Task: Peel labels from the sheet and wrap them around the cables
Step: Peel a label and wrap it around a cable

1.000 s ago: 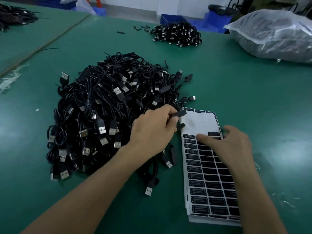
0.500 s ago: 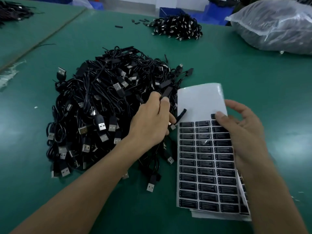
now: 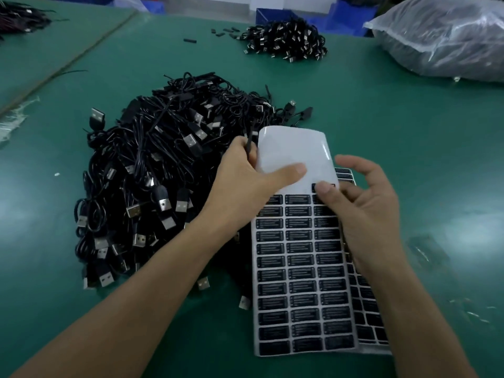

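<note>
On the green table (image 3: pixel 409 126), the label sheet (image 3: pixel 297 148) is at the centre of the view, its far end raised and curling, bare white where labels are gone, with rows of black labels running toward 6 o'clock. It lies over a stack of further sheets (image 3: pixel 366 317) that shows along its edge at 4 o'clock. The left hand (image 3: pixel 242 184) is curled, with a thin black cable (image 3: pixel 248 144) held in its fingers at the sheet's left edge, and its thumb (image 3: pixel 291 171) is laid flat on the bare white part. The right hand (image 3: pixel 368 211) pinches the sheet's right side: its thumb presses the single label (image 3: pixel 315 187) in the topmost row, its fingers are behind the sheet, and its index finger is lifted clear. A big heap of black USB cables (image 3: pixel 152 170) spreads from 9 to 11 o'clock, touching the left forearm. A smaller cable pile (image 3: pixel 286 39) lies at 12 o'clock, and a clear plastic bag (image 3: pixel 447 36) of dark goods at 2 o'clock.
</note>
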Motion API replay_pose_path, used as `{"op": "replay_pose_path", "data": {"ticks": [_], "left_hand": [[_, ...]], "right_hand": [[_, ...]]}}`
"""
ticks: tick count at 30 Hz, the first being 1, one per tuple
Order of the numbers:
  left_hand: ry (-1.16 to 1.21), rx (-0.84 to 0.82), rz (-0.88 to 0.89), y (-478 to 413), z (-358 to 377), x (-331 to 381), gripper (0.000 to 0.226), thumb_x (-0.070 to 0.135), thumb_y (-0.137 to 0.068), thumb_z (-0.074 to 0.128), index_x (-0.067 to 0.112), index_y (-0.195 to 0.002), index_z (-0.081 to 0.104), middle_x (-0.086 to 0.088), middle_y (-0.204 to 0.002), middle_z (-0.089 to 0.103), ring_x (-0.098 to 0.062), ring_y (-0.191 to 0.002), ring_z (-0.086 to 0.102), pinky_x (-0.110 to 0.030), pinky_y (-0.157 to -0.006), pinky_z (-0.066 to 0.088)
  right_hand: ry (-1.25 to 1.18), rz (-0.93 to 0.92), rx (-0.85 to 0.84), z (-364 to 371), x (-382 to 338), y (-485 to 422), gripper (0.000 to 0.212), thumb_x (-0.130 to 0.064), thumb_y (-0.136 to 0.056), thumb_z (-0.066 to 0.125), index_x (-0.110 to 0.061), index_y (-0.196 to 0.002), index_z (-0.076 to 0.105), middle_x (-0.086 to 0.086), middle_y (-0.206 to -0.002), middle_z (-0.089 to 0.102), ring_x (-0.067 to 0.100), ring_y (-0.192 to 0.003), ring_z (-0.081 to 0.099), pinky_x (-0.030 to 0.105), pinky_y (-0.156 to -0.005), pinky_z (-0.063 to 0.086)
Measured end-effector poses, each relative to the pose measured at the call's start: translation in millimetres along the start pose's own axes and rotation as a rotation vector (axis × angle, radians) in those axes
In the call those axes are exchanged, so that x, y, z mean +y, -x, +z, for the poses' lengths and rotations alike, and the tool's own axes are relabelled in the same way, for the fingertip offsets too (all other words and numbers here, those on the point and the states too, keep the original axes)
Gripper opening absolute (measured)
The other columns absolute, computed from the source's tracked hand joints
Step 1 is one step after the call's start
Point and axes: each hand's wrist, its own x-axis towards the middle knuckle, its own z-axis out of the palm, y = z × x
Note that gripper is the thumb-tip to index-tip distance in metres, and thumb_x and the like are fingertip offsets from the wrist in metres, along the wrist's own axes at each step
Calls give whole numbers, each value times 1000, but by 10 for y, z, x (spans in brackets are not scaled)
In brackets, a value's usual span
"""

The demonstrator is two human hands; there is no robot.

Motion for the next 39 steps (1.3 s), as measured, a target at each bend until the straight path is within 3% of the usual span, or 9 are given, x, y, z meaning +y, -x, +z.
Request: {"op": "replay_pose_path", "data": {"ticks": [3, 10, 13, 18, 24, 27, 30, 35, 39], "left_hand": [[70, 6, 68, -9, -16, -7, 62, 22, -53, 88, 22, -81, 33, 5, -80, 53, -1, -71, 61, -25, -65, 57], [21, -100, 63, -25, -37, -37, 60, 24, -55, 89, 18, -88, 40, 11, -80, 56, 1, -77, 63, -24, -70, 58], [-1, -64, 76, -38, -34, -69, 54, 23, -58, 86, 20, -86, 39, 5, -83, 52, 0, -74, 61, -21, -68, 55], [-14, -37, 63, -52, -32, -102, 50, 24, -60, 83, 20, -85, 40, 8, -79, 54, 0, -70, 60, -17, -63, 52], [-26, -36, 34, -50, -21, -98, 48, 26, -62, 80, 20, -85, 39, 4, -83, 53, -9, -79, 60, -33, -70, 52], [-51, -49, 26, -37, -20, -80, 48, 27, -62, 80, 19, -87, 40, 3, -83, 52, -13, -81, 62, -45, -75, 57], [-77, -74, 30, -24, -12, -67, 48, 27, -64, 79, 17, -89, 39, -4, -89, 51, -30, -94, 67, -57, -84, 55], [-116, -89, 42, -23, -3, -85, 49, 24, -69, 82, 20, -84, 36, 1, -83, 44, -16, -82, 56, -35, -67, 48], [-146, -93, 55, -31, -6, -105, 51, 14, -76, 85, 22, -80, 34, 7, -78, 40, -10, -75, 50, -27, -61, 43]], "right_hand": [[-6, -79, -7, 100, 39, 34, 37, -21, -77, 79, -26, -103, 54, 7, -77, 76, 19, -68, 73, 31, -59, 59], [124, -211, 158, 167, 110, 60, 32, -19, -81, 81, -37, -80, 55, 13, -70, 61, 22, -64, 55, 38, -58, 48], [314, -256, 241, 154, 131, 71, 27, -22, -81, 83, -35, -80, 60, -7, -77, 65, 10, -69, 60, 21, -66, 49], [667, -342, 273, 178, 113, 107, 8, -29, -82, 81, -27, -86, 75, -10, -86, 61, -2, -79, 58, 3, -72, 39], [831, -382, 232, 222, 117, 126, 32, -37, -85, 79, -11, -103, 79, -2, -90, 69, 10, -75, 60, -1, -76, 35], [843, -399, 228, 254, 129, 135, 29, -34, -87, 77, -10, -104, 79, 0, -88, 69, 11, -72, 59, -1, -74, 35], [836, -407, 227, 266, 134, 138, 21, -32, -89, 76, -15, -100, 79, -1, -82, 68, 8, -69, 57, 2, -72, 38], [779, -366, 212, 268, 157, 134, 17, -32, -90, 73, -17, -95, 80, -6, -79, 67, 6, -70, 59, 12, -69, 42], [741, -352, 208, 247, 149, 124, 12, -29, -89, 71, -20, -90, 79, -11, -76, 65, 6, -73, 59, 9, -67, 41]]}}
